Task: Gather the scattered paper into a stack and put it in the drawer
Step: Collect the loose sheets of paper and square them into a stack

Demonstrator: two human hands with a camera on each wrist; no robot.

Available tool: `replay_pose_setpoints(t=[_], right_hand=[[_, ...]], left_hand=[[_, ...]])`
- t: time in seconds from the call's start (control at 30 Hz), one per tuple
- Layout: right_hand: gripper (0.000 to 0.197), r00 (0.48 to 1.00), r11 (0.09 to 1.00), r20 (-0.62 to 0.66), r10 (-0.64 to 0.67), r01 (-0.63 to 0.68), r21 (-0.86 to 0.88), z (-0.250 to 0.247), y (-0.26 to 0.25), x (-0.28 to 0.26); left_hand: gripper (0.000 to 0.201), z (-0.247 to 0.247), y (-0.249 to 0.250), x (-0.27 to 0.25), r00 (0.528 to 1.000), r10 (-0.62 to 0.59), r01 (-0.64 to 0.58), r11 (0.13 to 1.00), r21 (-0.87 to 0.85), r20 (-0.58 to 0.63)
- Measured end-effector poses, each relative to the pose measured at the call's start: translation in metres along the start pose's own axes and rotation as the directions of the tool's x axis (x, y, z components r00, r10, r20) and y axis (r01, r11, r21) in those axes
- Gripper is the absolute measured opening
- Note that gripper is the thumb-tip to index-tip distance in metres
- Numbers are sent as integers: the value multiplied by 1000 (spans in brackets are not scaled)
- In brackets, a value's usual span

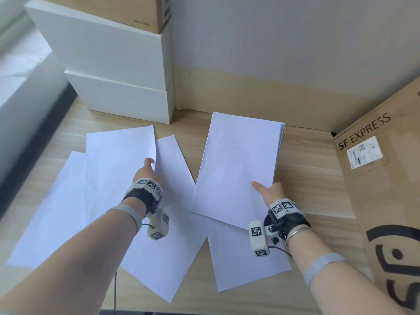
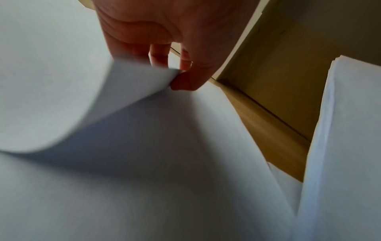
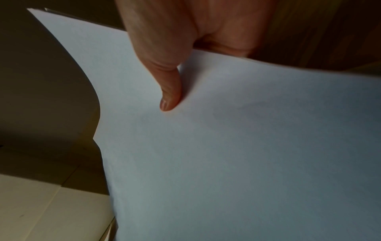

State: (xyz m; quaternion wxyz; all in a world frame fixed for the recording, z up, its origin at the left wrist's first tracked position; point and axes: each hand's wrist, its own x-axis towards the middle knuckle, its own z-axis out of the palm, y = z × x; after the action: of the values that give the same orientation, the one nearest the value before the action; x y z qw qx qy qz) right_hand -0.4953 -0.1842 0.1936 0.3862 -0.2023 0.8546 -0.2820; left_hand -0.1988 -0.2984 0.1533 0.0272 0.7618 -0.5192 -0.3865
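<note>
The gathered stack of paper (image 1: pixel 238 169) is held clear of the bench (image 1: pixel 313 178), tilted, right of centre. The right hand (image 1: pixel 271 193) grasps its near right corner, thumb (image 3: pixel 171 91) flat on the top sheet, fingers curled underneath. Several sheets show at the stack's far right edge.

Left of it, loose sheets lie overlapping on the bench. The left hand (image 1: pixel 145 170) pinches the right edge of the uppermost loose sheet (image 1: pixel 118 155) between thumb and fingertips (image 2: pixel 183 81); that edge is lifted and curled over the sheet beneath (image 1: pixel 172 201). A further sheet (image 1: pixel 52 208) lies under these at far left. Another sheet (image 1: pixel 245 258) lies flat below the stack, near the right wrist.

Two white boxes (image 1: pixel 118 71) stand stacked at the back left, a cardboard box (image 1: pixel 127 10) on top. A carton marked SF EXPRESS (image 1: pixel 386 201) stands on the right. The drawer cannot be identified.
</note>
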Motion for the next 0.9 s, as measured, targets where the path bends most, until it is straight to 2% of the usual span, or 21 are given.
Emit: replay_pose_setpoints(t=[0.1,0.2,0.27,0.33,0.47,0.57,0.67,0.77,0.9], right_hand=[[58,1000,1000,3,-15,15,13,-5,-2,0],[55,999,999,-1,-37,37,25,-10,-6,1],[44,999,998,-7,-54,54,38,-14,-10,0],[22,998,997,-14,-63,63,42,-20,-12,-2],[20,995,995,-27,-95,96,39,-31,-12,-6],[37,993,993,-26,-115,116,34,-33,-9,-9],[31,992,992,-21,-125,126,32,-31,-9,-14],[33,992,991,-5,-125,125,49,-25,-9,-16],[39,992,991,13,-124,123,46,-17,-8,-18]], left_hand=[[55,-3,12,-14,1000,17,-17,1000,-21,-1],[66,1,26,-32,998,43,-41,998,-46,46],[72,7,31,-39,995,49,-43,996,-75,83],[75,13,33,-44,991,50,-38,994,-98,127],[72,19,26,-52,977,37,-6,990,-143,212],[61,11,13,-52,989,-36,51,993,-107,143],[50,-6,-13,-46,983,-183,183,983,-32,-22],[59,-22,-46,-42,941,-305,308,951,4,-146],[79,-29,-72,-47,909,-386,392,920,9,-159]])
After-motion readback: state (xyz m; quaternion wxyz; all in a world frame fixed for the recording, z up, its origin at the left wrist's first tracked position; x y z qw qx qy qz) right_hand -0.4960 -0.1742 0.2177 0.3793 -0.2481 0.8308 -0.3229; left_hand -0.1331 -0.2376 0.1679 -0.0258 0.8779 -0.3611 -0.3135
